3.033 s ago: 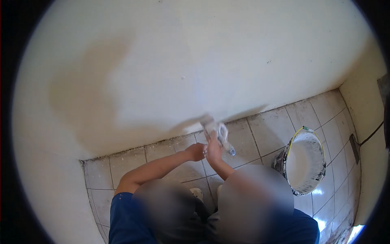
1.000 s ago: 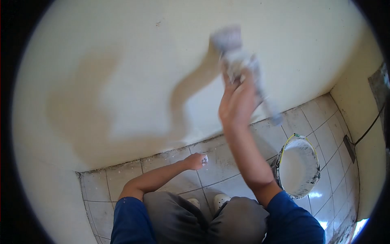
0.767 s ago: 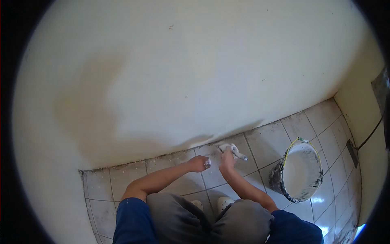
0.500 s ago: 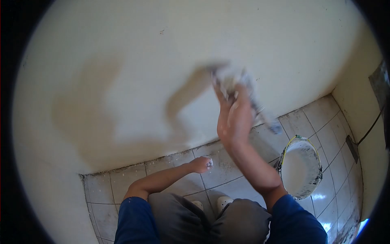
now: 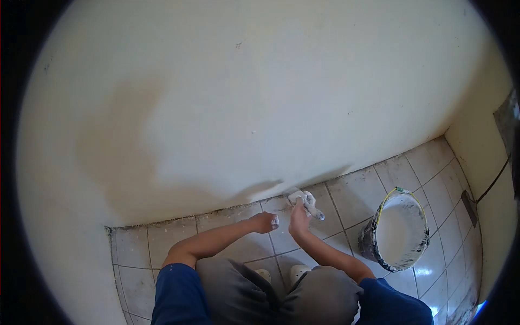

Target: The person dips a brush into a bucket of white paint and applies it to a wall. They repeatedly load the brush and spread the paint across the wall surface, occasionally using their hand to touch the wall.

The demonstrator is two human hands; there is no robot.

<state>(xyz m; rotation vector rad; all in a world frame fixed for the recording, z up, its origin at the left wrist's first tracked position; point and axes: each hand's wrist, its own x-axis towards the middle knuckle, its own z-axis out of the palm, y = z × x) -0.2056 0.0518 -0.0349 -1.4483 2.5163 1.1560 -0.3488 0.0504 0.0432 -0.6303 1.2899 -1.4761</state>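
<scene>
My right hand (image 5: 301, 212) is closed around a paintbrush (image 5: 313, 208) smeared with white paint. Its handle sticks out to the lower right, and the head end lies by the foot of the wall (image 5: 227, 124). White paint coats the fingers. To the left, my left hand (image 5: 264, 222) is curled into a fist above the floor tiles, with white on its fingertips; I cannot tell what is inside it. A dark bucket (image 5: 369, 241) of white paint stands on the floor to the right, with a yellow handle and streaked inner wall.
Pale floor tiles (image 5: 352, 197) run along the wall, with white specks near its base. At the right, a side wall (image 5: 474, 127) carries a dark cable (image 5: 495, 179) and a grey patch. My shoes (image 5: 298, 272) show between my bent knees.
My right hand has come down from the wall with the paintbrush, to just above the floor near the wall's base. My left hand has barely moved.
</scene>
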